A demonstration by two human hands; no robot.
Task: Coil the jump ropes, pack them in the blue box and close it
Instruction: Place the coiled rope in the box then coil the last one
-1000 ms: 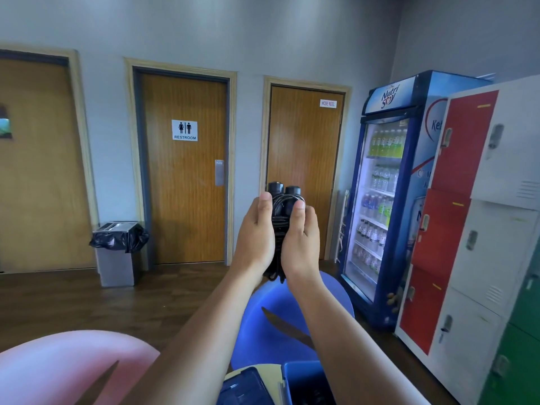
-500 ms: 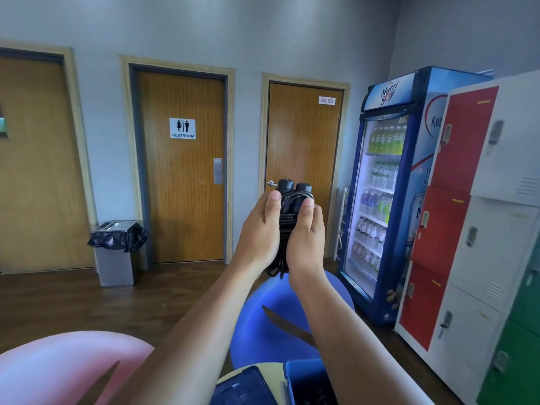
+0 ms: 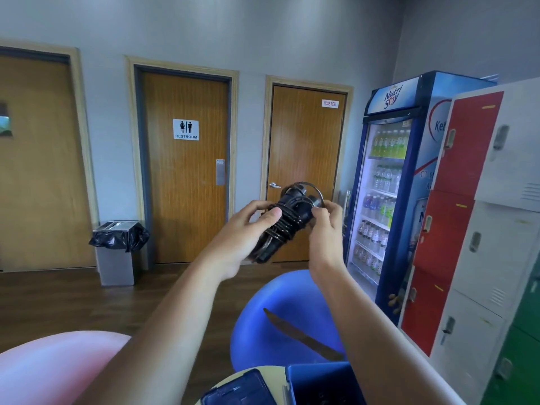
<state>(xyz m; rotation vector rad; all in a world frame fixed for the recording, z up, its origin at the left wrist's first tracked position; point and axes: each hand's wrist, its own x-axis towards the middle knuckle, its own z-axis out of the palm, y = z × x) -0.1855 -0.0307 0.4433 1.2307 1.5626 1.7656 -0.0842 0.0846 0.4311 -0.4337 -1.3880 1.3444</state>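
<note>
Holding coiled black jump rope [image 3: 285,223] tilted in mid-air, centre of scene. Gripped round lower end with left hand [image 3: 242,239]; top loop apparently pinched with right hand [image 3: 325,229]. Below, at near edge: blue box [image 3: 318,381], open.

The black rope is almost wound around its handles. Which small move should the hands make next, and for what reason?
Probably tuck the last loose loop under the windings. The left hand grips the black coiled jump rope, and the right hand pinches that loop, which stands free above the handles. Left unsecured, it may unwind before the bundle reaches the open blue plastic box.
</note>
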